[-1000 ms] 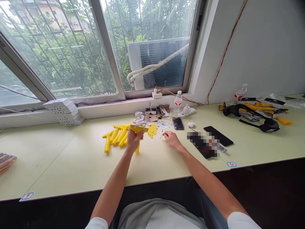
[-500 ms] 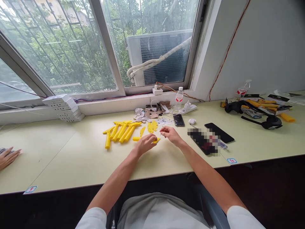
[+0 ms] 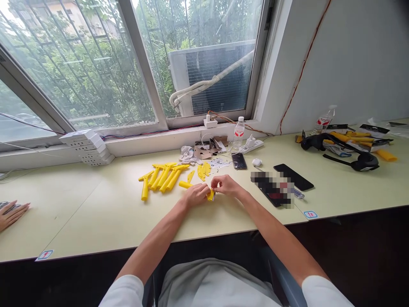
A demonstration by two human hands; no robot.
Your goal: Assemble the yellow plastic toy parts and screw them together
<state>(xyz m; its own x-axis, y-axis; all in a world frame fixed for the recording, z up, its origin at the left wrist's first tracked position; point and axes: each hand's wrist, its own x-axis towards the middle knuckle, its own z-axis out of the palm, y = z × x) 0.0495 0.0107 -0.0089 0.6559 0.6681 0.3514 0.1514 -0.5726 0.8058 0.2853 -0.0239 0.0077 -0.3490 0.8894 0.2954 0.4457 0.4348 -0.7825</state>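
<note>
Pinching a small yellow plastic piece point(image 3: 210, 195) between left hand point(image 3: 195, 195) and right hand point(image 3: 225, 185), just right of the yellow plastic parts point(image 3: 161, 177). Looks light and stiff, so take it by the edges!

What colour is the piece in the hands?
The plastic piece is bright yellow, shown in the head view.

Beyond the grip: black smartphone point(image 3: 239, 161) lying flat, white earbud case point(image 3: 257, 162) just right of it, water bottle point(image 3: 239, 132) beside white power strip point(image 3: 252, 145). Right of the grip: pixelated object point(image 3: 273, 189) touching black phone point(image 3: 293, 177).
</note>
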